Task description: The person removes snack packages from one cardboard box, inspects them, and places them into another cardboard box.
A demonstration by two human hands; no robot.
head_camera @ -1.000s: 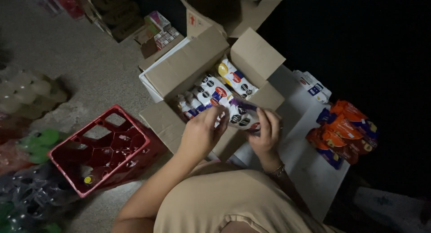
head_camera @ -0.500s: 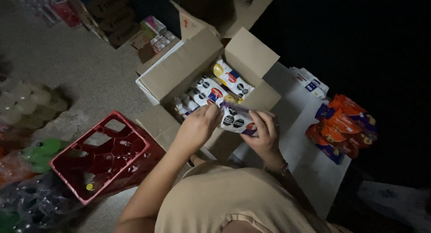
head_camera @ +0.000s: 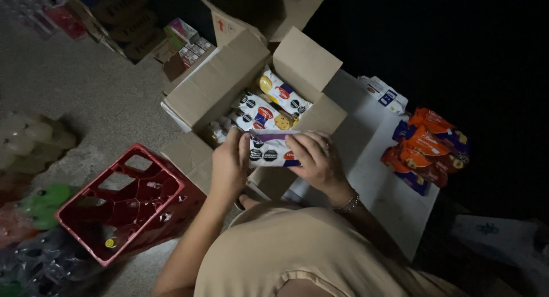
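Hands, left hand (head_camera: 230, 162) and right hand (head_camera: 316, 158), gripping opposite ends of a white printed snack packet (head_camera: 271, 151) at the near edge of an open brown cardboard box (head_camera: 214, 85).

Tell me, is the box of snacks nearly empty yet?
Not yet. Already out: orange packets piled on the white board. In hand: the left hand and right hand hold one white packet above the cardboard box. Left: several more white packets lie inside.
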